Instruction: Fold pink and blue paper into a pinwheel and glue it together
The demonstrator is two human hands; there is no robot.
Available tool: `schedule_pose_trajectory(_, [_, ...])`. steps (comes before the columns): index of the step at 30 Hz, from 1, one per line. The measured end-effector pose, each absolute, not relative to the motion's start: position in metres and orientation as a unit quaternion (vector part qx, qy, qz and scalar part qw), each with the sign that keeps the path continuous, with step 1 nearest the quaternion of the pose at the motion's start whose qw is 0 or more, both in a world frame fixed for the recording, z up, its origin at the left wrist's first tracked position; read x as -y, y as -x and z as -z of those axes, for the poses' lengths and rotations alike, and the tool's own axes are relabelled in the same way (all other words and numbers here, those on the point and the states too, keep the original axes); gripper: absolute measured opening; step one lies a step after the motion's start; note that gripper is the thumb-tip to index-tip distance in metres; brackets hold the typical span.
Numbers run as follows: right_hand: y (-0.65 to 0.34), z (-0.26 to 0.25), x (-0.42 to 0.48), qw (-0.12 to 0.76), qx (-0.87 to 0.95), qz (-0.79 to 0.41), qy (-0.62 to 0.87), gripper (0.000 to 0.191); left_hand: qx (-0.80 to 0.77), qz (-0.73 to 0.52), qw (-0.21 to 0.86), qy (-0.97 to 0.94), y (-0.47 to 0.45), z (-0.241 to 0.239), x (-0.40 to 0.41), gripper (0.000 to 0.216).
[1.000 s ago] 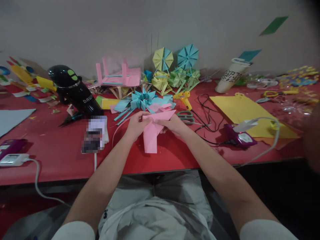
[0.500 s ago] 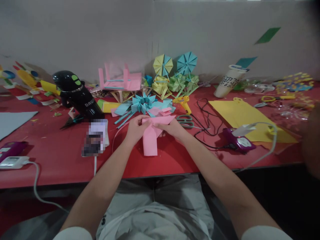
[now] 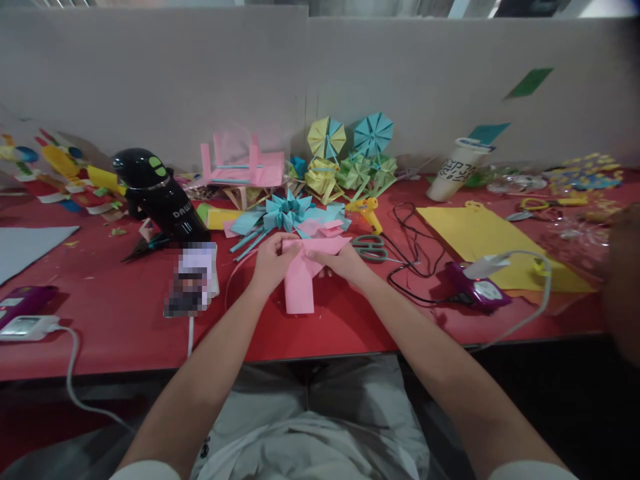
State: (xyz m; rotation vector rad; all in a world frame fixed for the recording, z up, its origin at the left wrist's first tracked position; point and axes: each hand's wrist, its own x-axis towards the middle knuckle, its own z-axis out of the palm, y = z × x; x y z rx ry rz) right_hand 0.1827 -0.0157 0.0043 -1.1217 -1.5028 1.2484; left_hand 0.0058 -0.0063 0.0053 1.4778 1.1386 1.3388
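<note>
A folded pink sheet of paper [image 3: 299, 287] lies on the red table [image 3: 125, 320] in front of me. My left hand [image 3: 270, 263] pinches its upper left part, fingers closed on the fold. My right hand [image 3: 345, 262] presses and grips the upper right flap, which points off to the right. Both hands meet at the top of the sheet. Just behind them lie a blue paper star [image 3: 285, 209] and small pink scraps [image 3: 320, 228].
A black device [image 3: 157, 197] and a blurred phone [image 3: 193, 279] are at left. Scissors [image 3: 371, 245], a yellow glue gun [image 3: 369, 211], black cables, a purple charger [image 3: 477, 288], yellow sheet [image 3: 493, 241] and cup [image 3: 457, 171] are at right. Paper pinwheels [image 3: 350, 150] stand by the wall.
The view has tilted upward a little, so everything sits lower in the picture. My hands keep hold of the pink paper, its flap folded slightly flatter.
</note>
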Motion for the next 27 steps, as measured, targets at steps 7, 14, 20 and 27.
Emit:
schedule_pose_trajectory(7, [-0.182,-0.003,0.015,0.452,0.591,-0.483,0.462,0.035,-0.452,-0.544,0.449,-0.545,-0.008,-0.009,0.01,0.034])
schedule_pose_trajectory(14, [-0.184,0.001,0.016,0.509,0.609,-0.448,0.411,0.032,-0.417,-0.582,0.471,-0.516,-0.005,-0.015,0.009,0.03])
schedule_pose_trajectory(20, [-0.188,-0.008,0.019,0.513,0.609,-0.431,0.425,0.032,-0.403,-0.586,0.497,-0.498,0.003,-0.017,0.007,0.036])
schedule_pose_trajectory(27, [-0.189,-0.01,0.017,0.513,0.61,-0.438,0.415,0.03,-0.413,-0.593,0.458,-0.517,0.004,-0.016,0.005,0.039])
